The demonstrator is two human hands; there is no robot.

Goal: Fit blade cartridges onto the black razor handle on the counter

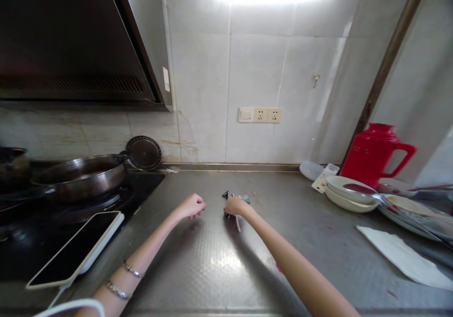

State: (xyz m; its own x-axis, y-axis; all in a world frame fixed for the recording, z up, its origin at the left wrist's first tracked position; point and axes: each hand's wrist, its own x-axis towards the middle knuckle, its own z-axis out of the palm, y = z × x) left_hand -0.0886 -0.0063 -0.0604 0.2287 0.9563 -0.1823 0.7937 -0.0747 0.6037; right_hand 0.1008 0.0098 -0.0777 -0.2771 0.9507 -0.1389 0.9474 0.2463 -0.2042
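My left hand (192, 206) hovers over the steel counter (198, 270), its fingers curled inward; whether anything small is between them cannot be made out. To its right, my right hand (234, 205) is closed on a pale thin strip (238, 224) that hangs below the fingers. Just behind that hand lies a small dark green item (225, 195), and small teal-and-clear pieces (244, 198) rest on the counter beside it. Part of what the right hand grips is hidden by the fingers.
At the left are a stove with a metal pan (83, 180) and a phone (76, 251) with a white cable. A red thermos jug (370, 154), stacked bowls (348, 194), plates and a white cloth (403, 255) stand or lie at the right. A range hood overhangs the stove.
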